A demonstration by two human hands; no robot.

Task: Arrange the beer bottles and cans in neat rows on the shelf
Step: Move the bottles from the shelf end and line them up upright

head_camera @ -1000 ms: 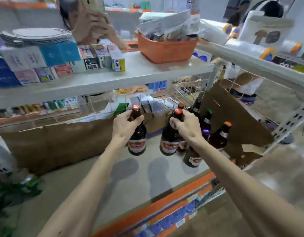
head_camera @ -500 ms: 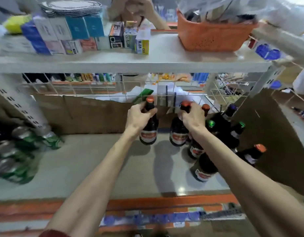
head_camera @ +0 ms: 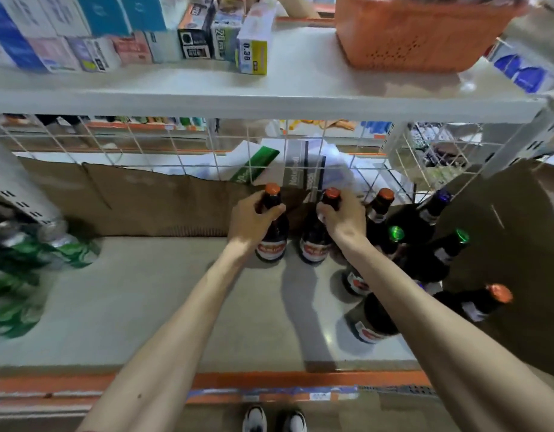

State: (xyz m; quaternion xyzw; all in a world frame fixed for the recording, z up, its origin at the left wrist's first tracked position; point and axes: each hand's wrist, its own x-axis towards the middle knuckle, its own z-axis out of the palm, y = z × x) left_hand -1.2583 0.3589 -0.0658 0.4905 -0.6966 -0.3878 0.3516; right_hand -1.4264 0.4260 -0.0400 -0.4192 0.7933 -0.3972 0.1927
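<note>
My left hand [head_camera: 252, 221] grips the neck of a dark beer bottle [head_camera: 272, 244] with an orange cap and red label, standing at the back of the grey shelf [head_camera: 144, 300]. Right beside it, my right hand [head_camera: 342, 218] grips the neck of a matching bottle [head_camera: 313, 246]. Several more dark bottles with orange, green and purple caps [head_camera: 425, 244] crowd the shelf's right side; my right forearm hides parts of them. Green cans [head_camera: 29, 266] lie blurred at the far left.
Brown cardboard [head_camera: 144, 201] lines the back and right side under a white wire grid [head_camera: 175, 145]. The shelf above [head_camera: 269, 95] carries small boxes and an orange basket [head_camera: 419, 35]. An orange price rail [head_camera: 269, 381] edges the front. My shoes [head_camera: 274, 419] show below.
Both hands have carried their bottles toward the back of the shelf and lower, near the cardboard. The view swung left and down, bringing the cans into sight.
</note>
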